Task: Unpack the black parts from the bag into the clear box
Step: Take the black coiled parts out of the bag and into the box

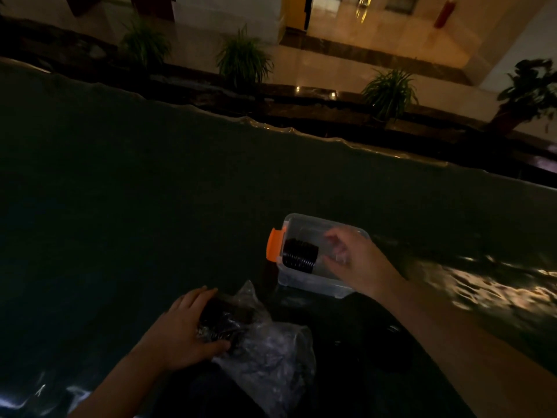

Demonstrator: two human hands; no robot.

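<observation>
A clear plastic box [313, 282] with an orange latch [275, 244] stands on the dark table. A row of black ribbed parts [300, 256] lies inside it at the left. My right hand [354, 257] hovers over the box's right side, fingers spread, with nothing visibly held. Near the front edge lies a crumpled clear plastic bag [271, 354]. My left hand [184, 330] grips the bag's left end, where a cluster of black parts [223, 319] shows through the plastic.
The dark table surface [135, 221] stretches far left and back. A dark round object [391, 348] lies right of the bag, hard to make out. Beyond the table's far edge are potted plants [241, 58] and a lit floor.
</observation>
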